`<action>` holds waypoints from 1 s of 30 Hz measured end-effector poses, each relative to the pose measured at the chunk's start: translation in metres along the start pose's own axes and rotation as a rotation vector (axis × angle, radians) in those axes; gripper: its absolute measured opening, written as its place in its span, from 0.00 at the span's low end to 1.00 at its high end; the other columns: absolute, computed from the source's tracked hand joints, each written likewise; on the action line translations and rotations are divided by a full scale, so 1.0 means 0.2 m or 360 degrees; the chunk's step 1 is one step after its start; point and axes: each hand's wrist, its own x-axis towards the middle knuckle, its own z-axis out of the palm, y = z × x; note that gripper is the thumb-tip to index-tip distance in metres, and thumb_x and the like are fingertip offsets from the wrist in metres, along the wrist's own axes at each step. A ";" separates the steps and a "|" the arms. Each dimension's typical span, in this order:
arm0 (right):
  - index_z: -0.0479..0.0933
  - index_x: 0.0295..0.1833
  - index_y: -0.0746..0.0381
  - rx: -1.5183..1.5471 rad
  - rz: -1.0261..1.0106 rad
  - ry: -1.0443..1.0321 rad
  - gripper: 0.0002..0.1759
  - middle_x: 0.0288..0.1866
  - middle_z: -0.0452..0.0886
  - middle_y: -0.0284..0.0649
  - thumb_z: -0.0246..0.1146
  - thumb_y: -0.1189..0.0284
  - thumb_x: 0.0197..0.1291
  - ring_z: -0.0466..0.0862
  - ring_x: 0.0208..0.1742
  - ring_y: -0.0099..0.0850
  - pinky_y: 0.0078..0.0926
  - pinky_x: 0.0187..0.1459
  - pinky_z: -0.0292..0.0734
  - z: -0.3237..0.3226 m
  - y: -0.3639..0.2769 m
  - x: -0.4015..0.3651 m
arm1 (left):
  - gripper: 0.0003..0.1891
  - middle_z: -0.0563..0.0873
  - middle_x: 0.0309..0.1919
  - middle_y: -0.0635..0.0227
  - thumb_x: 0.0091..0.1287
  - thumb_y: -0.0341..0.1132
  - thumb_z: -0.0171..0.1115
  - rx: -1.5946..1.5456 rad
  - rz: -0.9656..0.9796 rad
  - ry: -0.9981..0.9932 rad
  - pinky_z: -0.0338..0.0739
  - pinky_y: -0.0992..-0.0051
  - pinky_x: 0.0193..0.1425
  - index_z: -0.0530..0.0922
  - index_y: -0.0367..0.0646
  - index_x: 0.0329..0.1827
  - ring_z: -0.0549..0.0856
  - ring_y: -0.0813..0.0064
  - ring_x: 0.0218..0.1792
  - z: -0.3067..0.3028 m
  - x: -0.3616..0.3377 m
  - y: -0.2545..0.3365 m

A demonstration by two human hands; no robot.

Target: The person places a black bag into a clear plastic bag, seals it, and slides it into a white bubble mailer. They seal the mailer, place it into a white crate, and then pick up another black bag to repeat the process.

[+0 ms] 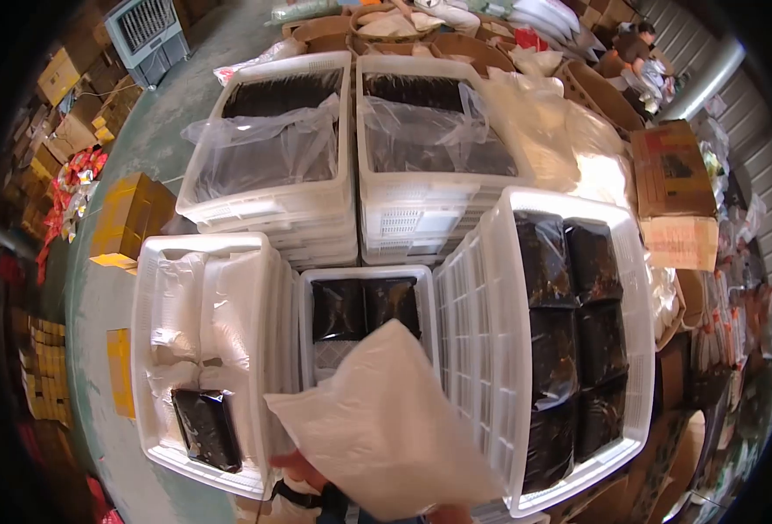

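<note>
A puffy white plastic bag (386,428) is held up at an angle in front of me. My left hand (300,468) grips its lower left edge, with most of the fingers behind the bag. At its lower right corner, my right hand (449,513) shows only in part at the frame's bottom edge. Beyond the bag stands a low white crate (368,272) with two dark, clear-wrapped packs (338,307) inside. In the left crate (141,349) lie several white bags (233,301) and one dark pack (207,430) on top.
A tall crate stack (477,306) on the right holds several dark packs (553,354). Two stacks behind, one a crate stack (268,214), carry dark contents under clear film. Cardboard boxes (133,218) stand left; an air cooler (148,44) is farther back. Another person (634,48) is at upper right.
</note>
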 end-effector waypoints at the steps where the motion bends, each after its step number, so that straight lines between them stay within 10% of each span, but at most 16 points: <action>1: 0.52 0.71 0.59 0.0186 0.0112 -0.0125 0.55 0.69 0.62 0.44 0.66 0.41 0.44 0.63 0.69 0.38 0.45 0.67 0.59 0.05 -0.07 0.02 | 0.55 0.64 0.67 0.51 0.48 0.72 0.54 0.0204 -0.0037 0.0165 0.59 0.55 0.68 0.55 0.36 0.70 0.66 0.54 0.65 -0.03 -0.01 0.01; 5: 0.51 0.72 0.63 0.0675 0.0549 -0.0618 0.59 0.69 0.61 0.47 0.67 0.40 0.43 0.62 0.70 0.37 0.42 0.68 0.56 0.11 -0.25 0.20 | 0.46 0.70 0.63 0.52 0.53 0.59 0.60 0.0624 -0.0142 0.0595 0.66 0.56 0.65 0.58 0.36 0.68 0.72 0.54 0.61 -0.11 0.05 0.02; 8: 0.46 0.74 0.62 -0.1377 0.0620 -0.0234 0.57 0.69 0.59 0.50 0.68 0.46 0.48 0.59 0.70 0.35 0.34 0.68 0.54 -0.12 -0.16 0.48 | 0.39 0.74 0.59 0.52 0.52 0.44 0.64 0.0355 -0.0160 0.0481 0.70 0.59 0.63 0.61 0.36 0.66 0.76 0.55 0.58 -0.18 0.18 0.02; 14: 0.56 0.69 0.66 -0.1446 0.0672 -0.0045 0.53 0.63 0.69 0.41 0.78 0.74 0.36 0.69 0.62 0.32 0.31 0.63 0.63 -0.58 0.20 0.75 | 0.39 0.73 0.58 0.56 0.48 0.28 0.68 0.0859 -0.0456 0.0698 0.70 0.64 0.61 0.60 0.37 0.65 0.74 0.60 0.58 -0.46 0.40 0.03; 30: 0.62 0.62 0.67 -0.1802 0.0078 0.0156 0.46 0.57 0.73 0.45 0.76 0.73 0.35 0.73 0.59 0.36 0.30 0.61 0.66 -0.91 0.73 1.80 | 0.43 0.77 0.54 0.48 0.51 0.57 0.68 0.1724 0.0130 0.1401 0.69 0.70 0.60 0.70 0.24 0.57 0.77 0.58 0.54 -1.19 1.34 0.08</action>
